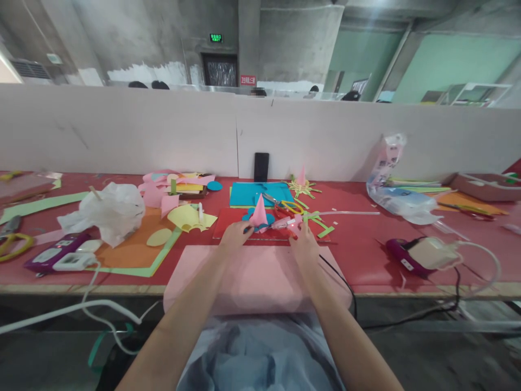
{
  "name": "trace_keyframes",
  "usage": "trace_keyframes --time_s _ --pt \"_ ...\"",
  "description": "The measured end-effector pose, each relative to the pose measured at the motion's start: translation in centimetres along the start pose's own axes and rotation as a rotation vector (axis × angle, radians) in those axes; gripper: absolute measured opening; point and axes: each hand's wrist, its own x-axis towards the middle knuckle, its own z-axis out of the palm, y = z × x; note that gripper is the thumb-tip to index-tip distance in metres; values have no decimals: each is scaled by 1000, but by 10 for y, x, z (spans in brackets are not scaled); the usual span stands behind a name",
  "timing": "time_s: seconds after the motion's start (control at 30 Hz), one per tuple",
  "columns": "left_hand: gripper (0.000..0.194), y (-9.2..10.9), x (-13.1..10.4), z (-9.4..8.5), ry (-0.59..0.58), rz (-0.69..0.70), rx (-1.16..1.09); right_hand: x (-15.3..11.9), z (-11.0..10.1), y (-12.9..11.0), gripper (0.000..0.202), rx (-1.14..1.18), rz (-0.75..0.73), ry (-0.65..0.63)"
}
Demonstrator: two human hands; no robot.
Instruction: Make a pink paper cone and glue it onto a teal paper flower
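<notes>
A pink paper cone (259,213) stands point up on a blue paper flower (269,220) with rounded petals. The flower lies over a red sheet (224,221). My left hand (235,237) has its fingers closed at the flower's near left edge. My right hand (305,243) is wrapped round a pink hot glue gun (287,223) with a small red light. Its nozzle points left toward the base of the cone. A clear glue stick (350,213) sticks out to the right behind it. Scissors with yellow and red handles (291,206) lie just beyond.
Blue sheets (252,194) and a finished-looking green-yellow paper flower with a pink cone (302,183) lie behind. A black phone (261,166) leans on the partition. Paper scraps (191,217) and crumpled white plastic (112,212) are left; a purple power strip (407,259) sits right. A black cord (340,276) hangs nearby.
</notes>
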Motion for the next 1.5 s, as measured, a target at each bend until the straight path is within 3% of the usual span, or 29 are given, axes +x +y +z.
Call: trace_keyframes --time_s 0.43,0.67,0.83,1.1,1.5 --pt "22 0 0 0 -19 1 12 1 -3 -2 35 32 66 1" --pt "22 0 -3 -2 -36 96 -23 5 -7 3 39 85 207 -33" --pt "21 1 -3 0 -52 84 -10 9 -14 2 40 79 315 -63" --pt "11 -8 -1 10 -54 144 15 9 -18 -1 41 123 366 -49" --pt "23 6 0 8 -30 195 133 9 -16 1 42 138 377 -70"
